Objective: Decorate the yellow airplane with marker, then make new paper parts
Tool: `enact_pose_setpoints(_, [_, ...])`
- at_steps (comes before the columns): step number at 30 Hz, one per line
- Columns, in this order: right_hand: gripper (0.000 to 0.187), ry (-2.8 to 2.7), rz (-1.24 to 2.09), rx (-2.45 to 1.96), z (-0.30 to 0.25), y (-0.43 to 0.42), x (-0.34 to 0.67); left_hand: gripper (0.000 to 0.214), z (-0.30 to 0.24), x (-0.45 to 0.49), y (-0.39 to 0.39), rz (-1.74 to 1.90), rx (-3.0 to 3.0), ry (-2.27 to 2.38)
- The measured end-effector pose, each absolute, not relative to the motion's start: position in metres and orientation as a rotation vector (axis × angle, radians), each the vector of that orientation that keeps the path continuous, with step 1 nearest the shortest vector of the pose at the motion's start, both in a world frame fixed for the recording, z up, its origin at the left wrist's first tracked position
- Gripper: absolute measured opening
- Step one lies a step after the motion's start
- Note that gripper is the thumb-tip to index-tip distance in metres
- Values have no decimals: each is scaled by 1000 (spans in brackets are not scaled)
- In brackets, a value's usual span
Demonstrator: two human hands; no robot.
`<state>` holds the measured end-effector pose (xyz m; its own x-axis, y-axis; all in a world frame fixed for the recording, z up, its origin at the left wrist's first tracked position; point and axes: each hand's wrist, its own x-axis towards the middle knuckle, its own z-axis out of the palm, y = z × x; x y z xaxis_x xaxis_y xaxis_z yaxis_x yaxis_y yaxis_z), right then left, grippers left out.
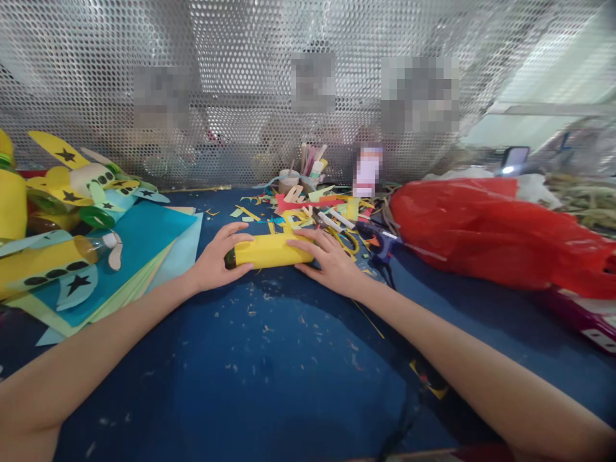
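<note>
A bottle wrapped in yellow paper (269, 251) lies on its side on the blue table (269, 359), its dark end poking out to the left. My left hand (219, 260) cups the left end, fingers curled over the top. My right hand (327, 260) lies on the right end, fingers pressed against the yellow paper. Both hands hold the wrapped bottle down.
Finished yellow bottle planes with black stars (52, 263) and teal paper sheets (139, 247) fill the left. Paper scraps (312, 208), a cup of sticks (308, 170) and a glue gun (380, 240) lie behind. A red plastic bag (491, 234) sits right. A perforated metal screen (240, 96) closes the back.
</note>
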<state>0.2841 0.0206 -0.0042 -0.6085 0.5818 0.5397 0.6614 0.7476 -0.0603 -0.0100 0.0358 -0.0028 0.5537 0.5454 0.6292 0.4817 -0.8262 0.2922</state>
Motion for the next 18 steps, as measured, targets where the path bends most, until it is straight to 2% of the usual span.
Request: enact_pose_setpoints(18, [41,-2406,-200,-912,-9,23,286,23,-8,-11,37,1126,2685,784])
